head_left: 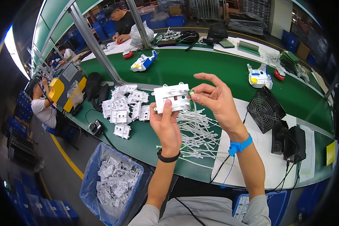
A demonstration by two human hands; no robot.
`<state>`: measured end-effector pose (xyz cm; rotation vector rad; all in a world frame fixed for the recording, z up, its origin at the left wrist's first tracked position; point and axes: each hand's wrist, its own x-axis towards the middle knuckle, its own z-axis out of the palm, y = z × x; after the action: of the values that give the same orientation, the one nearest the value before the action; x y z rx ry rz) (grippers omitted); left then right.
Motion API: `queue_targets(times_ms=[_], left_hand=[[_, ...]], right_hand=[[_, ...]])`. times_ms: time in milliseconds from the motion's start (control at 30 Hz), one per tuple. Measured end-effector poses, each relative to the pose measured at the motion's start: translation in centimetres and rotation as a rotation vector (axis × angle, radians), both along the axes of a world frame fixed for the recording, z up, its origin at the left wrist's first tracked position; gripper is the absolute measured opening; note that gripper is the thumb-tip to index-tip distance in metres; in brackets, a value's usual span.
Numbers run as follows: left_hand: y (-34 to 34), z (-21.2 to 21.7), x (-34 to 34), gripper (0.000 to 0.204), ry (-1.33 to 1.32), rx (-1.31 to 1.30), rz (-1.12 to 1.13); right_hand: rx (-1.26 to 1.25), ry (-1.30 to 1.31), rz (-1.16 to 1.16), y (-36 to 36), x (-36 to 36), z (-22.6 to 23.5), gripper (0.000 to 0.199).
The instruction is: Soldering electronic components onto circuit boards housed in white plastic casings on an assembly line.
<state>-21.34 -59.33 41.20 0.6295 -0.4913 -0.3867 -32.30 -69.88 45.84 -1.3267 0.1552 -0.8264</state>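
My left hand (165,130), wearing a black wristband, grips a white plastic housing plate (169,91) with the thumb lying across its face. At the plate's right edge, my right hand (219,98) pinches a small green connector board (191,93) between thumb and index finger; a white cable seems to hang from it. Whether the board touches the plate I cannot tell. A blue strap (240,145) with a cord circles my right wrist. Below my hands lies a pile of white cables (199,133). Left of them, similar white plastic plates (120,103) are heaped on the green bench.
A blue lined bin (133,188) of white plastic parts stands at the bench's front left. On the right sit a black fan (263,111) and black power boxes (293,143). White-blue devices (260,77) rest on the green belt (199,64). Across it, a person (120,24) works.
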Motion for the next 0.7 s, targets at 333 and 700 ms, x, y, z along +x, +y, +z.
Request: queue_targets(times_ms=[333,700], left_hand=[[0.1,-0.3,-2.2,0.016,0.018,-0.021,0.01],[2.3,-0.9,-4.5,0.055,-0.01,0.029,-0.181]], right_hand=[[-0.019,-0.016,-0.17,1.4,-0.1,-1.3,0.042],[0.056,0.277,0.121,0.0,-5.1,-2.4,0.021]])
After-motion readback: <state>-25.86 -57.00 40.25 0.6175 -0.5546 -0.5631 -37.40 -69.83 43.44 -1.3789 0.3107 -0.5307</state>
